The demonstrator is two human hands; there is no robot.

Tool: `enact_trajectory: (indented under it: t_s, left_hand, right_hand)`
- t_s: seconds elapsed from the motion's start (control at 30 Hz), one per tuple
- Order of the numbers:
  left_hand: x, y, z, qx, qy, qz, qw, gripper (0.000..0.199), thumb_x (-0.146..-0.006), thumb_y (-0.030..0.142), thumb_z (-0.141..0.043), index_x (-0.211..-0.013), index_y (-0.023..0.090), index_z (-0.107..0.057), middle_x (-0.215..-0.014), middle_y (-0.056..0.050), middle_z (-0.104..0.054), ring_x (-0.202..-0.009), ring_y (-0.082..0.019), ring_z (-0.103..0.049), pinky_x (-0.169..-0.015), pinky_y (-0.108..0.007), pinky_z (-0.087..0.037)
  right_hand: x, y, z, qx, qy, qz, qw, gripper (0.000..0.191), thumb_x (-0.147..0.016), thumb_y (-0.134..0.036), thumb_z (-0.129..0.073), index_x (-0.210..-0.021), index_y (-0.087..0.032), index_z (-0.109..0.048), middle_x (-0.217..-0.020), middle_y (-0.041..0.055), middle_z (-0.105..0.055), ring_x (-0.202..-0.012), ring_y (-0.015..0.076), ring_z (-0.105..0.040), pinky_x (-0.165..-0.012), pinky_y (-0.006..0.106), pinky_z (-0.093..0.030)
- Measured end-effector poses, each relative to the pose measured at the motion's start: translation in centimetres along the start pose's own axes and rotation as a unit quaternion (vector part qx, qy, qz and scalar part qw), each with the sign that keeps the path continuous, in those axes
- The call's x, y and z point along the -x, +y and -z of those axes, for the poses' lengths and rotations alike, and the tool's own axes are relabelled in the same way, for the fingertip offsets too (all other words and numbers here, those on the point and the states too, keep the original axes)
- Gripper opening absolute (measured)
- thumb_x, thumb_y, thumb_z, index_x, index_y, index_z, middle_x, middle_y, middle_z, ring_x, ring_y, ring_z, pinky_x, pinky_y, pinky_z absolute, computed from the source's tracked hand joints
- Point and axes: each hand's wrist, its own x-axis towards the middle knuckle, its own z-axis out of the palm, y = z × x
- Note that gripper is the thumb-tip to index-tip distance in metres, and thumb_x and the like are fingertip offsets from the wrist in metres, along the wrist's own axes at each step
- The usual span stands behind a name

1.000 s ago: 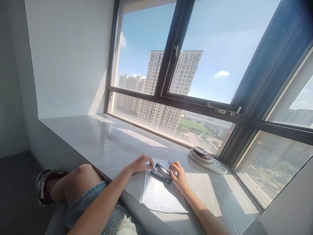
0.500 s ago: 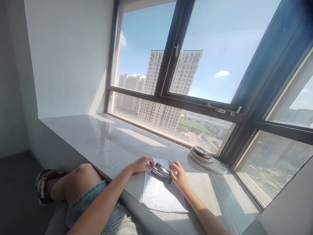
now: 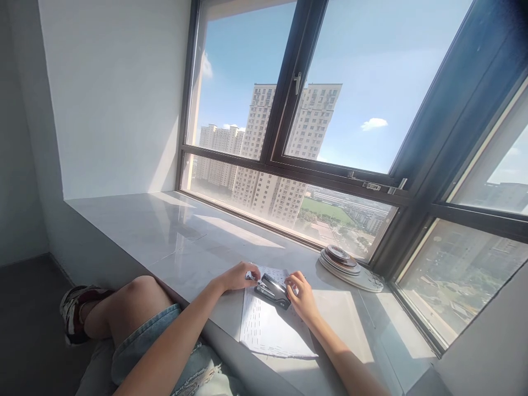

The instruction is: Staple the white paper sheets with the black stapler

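A black and silver stapler [image 3: 273, 291] lies across white paper sheets [image 3: 274, 330] that bear rows of short dark marks. My left hand [image 3: 241, 276] is at the stapler's left end, its fingers curled together; what they pinch, if anything, is too small to make out. At the stapler's right side, my right hand [image 3: 300, 291] has its thumb and fingers bent close against it. Whether those fingertips grip the stapler or only touch it is unclear.
Stacked plates [image 3: 340, 261] sit by the window at the right, on a larger flat plate [image 3: 369, 280]. The pale tiled sill [image 3: 165, 220] runs left to the wall. My bent knee [image 3: 142, 289] is beside the sill's front edge.
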Motion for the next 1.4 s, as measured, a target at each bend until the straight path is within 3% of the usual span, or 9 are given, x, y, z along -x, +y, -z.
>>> enact_trajectory:
  t_s: [0.43, 0.53, 0.67, 0.77, 0.9, 1.0, 1.17, 1.4]
  left_hand:
    - [0.3, 0.0, 0.3, -0.015, -0.022, -0.012, 1.0, 0.02, -0.089, 0.029, -0.065, -0.105, 0.021, -0.073, -0.103, -0.007, -0.068, -0.092, -0.021, -0.064, -0.085, -0.032, -0.049]
    - [0.2, -0.2, 0.3, -0.047, -0.013, 0.004, 0.999, 0.018, -0.09, 0.029, -0.061, -0.102, 0.022, -0.073, -0.101, -0.006, -0.068, -0.094, -0.021, -0.063, -0.091, -0.033, -0.046]
    - [0.2, -0.9, 0.3, -0.111, 0.017, 0.052, 0.992, 0.024, -0.086, 0.015, -0.051, -0.092, 0.024, -0.072, -0.091, -0.003, -0.066, -0.094, -0.023, -0.061, -0.099, -0.037, -0.039]
    - [0.1, -1.6, 0.2, -0.139, 0.036, 0.08, 0.986, 0.027, -0.081, 0.012, -0.048, -0.091, 0.025, -0.069, -0.073, -0.001, -0.06, -0.081, -0.022, -0.06, -0.098, -0.037, -0.039]
    - [0.1, -1.9, 0.1, -0.118, 0.036, 0.095, 0.988, 0.023, -0.08, 0.014, -0.048, -0.092, 0.024, -0.066, -0.05, 0.006, -0.047, -0.053, -0.017, -0.045, -0.09, -0.036, -0.042]
    - [0.1, -1.6, 0.1, -0.075, 0.023, 0.091, 0.993, 0.024, -0.081, 0.017, -0.048, -0.097, 0.023, -0.065, -0.046, 0.009, -0.042, -0.045, -0.014, -0.037, -0.077, -0.031, -0.043]
    - [0.4, -0.9, 0.1, -0.014, -0.023, 0.073, 0.997, 0.026, -0.085, 0.019, -0.048, -0.107, 0.023, -0.062, -0.051, 0.007, -0.049, -0.047, -0.014, -0.042, -0.06, -0.026, -0.037]
    - [0.4, -0.4, 0.0, 0.027, -0.059, 0.052, 0.997, 0.028, -0.091, 0.023, -0.048, -0.116, 0.022, -0.061, -0.061, 0.004, -0.05, -0.057, -0.016, -0.051, -0.063, -0.026, -0.04]
  right_hand:
    - [0.0, 0.0, 0.0, -0.001, -0.004, -0.006, 1.0, 0.016, -0.094, -0.024, -0.048, -0.087, -0.021, -0.062, -0.093, 0.0053, -0.057, -0.078, 0.0192, -0.057, -0.077, 0.033, -0.048]
    - [0.0, -0.2, 0.1, -0.009, 0.0, -0.012, 1.0, 0.021, -0.099, -0.031, -0.047, -0.091, -0.021, -0.063, -0.093, 0.0057, -0.058, -0.077, 0.0193, -0.056, -0.078, 0.033, -0.047]
    - [0.0, -1.3, 0.5, -0.044, -0.011, 0.003, 0.999, 0.026, -0.104, -0.04, -0.044, -0.104, -0.023, -0.064, -0.099, 0.0073, -0.06, -0.083, 0.0206, -0.057, -0.081, 0.035, -0.048]
    - [0.1, -2.3, 0.7, -0.064, -0.066, 0.024, 0.995, 0.026, -0.102, -0.043, -0.049, -0.114, -0.026, -0.064, -0.109, 0.0089, -0.061, -0.092, 0.0222, -0.059, -0.082, 0.034, -0.051]
    - [0.3, -2.9, 0.7, -0.072, -0.135, 0.013, 0.988, 0.03, -0.098, -0.046, -0.056, -0.119, -0.027, -0.062, -0.113, 0.0092, -0.06, -0.091, 0.0217, -0.06, -0.068, 0.03, -0.051]
    - [0.3, -2.7, 0.6, -0.055, -0.143, 0.015, 0.988, 0.031, -0.098, -0.046, -0.056, -0.119, -0.024, -0.063, -0.107, 0.0076, -0.061, -0.083, 0.0196, -0.059, -0.068, 0.03, -0.051]
    - [0.5, -1.8, 0.3, -0.033, -0.143, 0.004, 0.989, 0.035, -0.097, -0.046, -0.056, -0.122, -0.022, -0.064, -0.102, 0.0066, -0.068, -0.079, 0.0191, -0.059, -0.07, 0.031, -0.05]
    - [0.6, -1.2, -0.1, -0.031, -0.139, -0.008, 0.99, 0.04, -0.096, -0.048, -0.058, -0.122, -0.019, -0.066, -0.104, 0.0085, -0.073, -0.079, 0.0203, -0.063, -0.071, 0.033, -0.052]
